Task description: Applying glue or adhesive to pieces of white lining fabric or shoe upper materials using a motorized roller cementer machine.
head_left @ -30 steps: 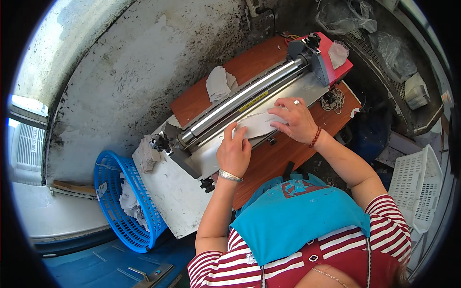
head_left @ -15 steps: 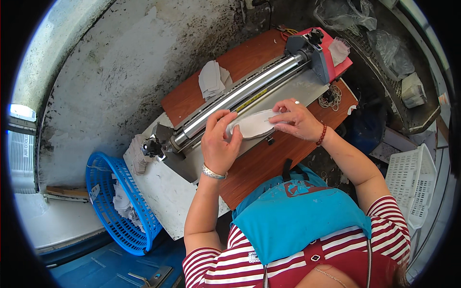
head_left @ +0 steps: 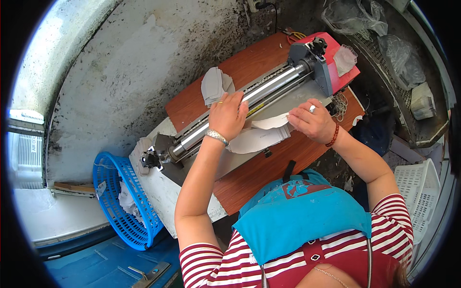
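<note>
A thin white insole-shaped sheet (head_left: 271,122) slants upward from a stack of similar pieces (head_left: 259,140) on the machine's metal bed. My right hand (head_left: 313,121) pinches the sheet's right end between thumb and fingertips. Beside its left end, my left hand (head_left: 228,115) reaches over the shiny steel roller (head_left: 271,86), with its fingers stretched out and its thumb mostly hidden. Whether those fingers touch the roller or the sheet, I cannot tell. The stack's left end lies close under my left wrist.
Behind the roller, more white pieces (head_left: 215,86) lie on the brown wooden board (head_left: 254,57). A blue basket (head_left: 127,206) with pale scraps stands at left, near another stack (head_left: 140,156). The machine's red end housing (head_left: 343,53) is at far right; a white crate (head_left: 418,197) sits at right.
My left hand has moved up onto the roller area, off the stack. My right hand has shifted right and lifted one sheet's end away from the stack.
</note>
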The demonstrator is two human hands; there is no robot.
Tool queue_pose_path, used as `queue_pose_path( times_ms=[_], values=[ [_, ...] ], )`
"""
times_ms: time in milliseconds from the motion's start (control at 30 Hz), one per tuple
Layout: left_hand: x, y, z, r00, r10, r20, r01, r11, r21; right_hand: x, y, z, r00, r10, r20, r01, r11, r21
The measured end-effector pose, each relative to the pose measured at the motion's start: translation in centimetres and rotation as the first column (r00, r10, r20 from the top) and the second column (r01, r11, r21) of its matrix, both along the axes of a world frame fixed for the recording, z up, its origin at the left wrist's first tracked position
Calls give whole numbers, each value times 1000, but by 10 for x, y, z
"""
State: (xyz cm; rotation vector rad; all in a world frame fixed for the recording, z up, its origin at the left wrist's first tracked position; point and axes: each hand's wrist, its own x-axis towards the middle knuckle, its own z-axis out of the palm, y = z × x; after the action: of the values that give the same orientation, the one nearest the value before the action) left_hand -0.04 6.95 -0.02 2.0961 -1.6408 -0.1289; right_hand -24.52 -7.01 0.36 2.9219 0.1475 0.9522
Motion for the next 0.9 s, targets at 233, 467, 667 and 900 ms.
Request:
queue_pose_path(
  times_ms=[233,467,667,900],
  values=[
    [15,-70,-2,964,57,-261,80,871,484,10,-10,-1,993,-92,-70,87,993,-81],
    [41,-98,-26,871,98,-482,168,862,479,14,-12,-7,989,-134,-61,133,991,-16],
    [44,-101,-34,863,79,-498,167,887,431,7,-11,-17,988,-77,-132,83,996,39],
    [48,-107,-33,824,57,-564,230,876,424,31,-18,-24,977,-152,-153,166,982,88]
  ],
)
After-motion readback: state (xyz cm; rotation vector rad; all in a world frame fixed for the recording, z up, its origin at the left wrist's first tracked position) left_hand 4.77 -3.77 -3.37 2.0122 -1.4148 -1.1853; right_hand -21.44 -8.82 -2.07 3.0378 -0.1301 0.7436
